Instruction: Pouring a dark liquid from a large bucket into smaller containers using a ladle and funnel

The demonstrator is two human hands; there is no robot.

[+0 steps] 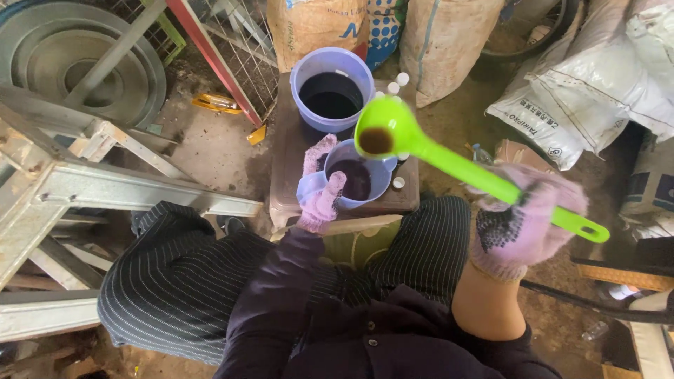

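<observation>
My right hand [523,217], in a pale purple knit glove, grips the handle of a bright green ladle [421,144]. The ladle's bowl holds a little dark brown liquid and hangs above a small lilac jug [382,179]. That jug is part full of dark liquid. My left hand [321,193], also gloved, grips the jug's handle and rim on its left side. Behind the jug stands a larger lilac bucket [331,67] with dark liquid inside. Both containers rest on a brown plastic stool [288,161] in front of my knees.
Several small white bottle caps [397,83] sit right of the bucket. Filled sacks [442,38] line the back, white bags [597,84] lie at right. A metal frame [77,182] and round pans [70,60] stand at left. A yellow object [217,104] lies on the dirt floor.
</observation>
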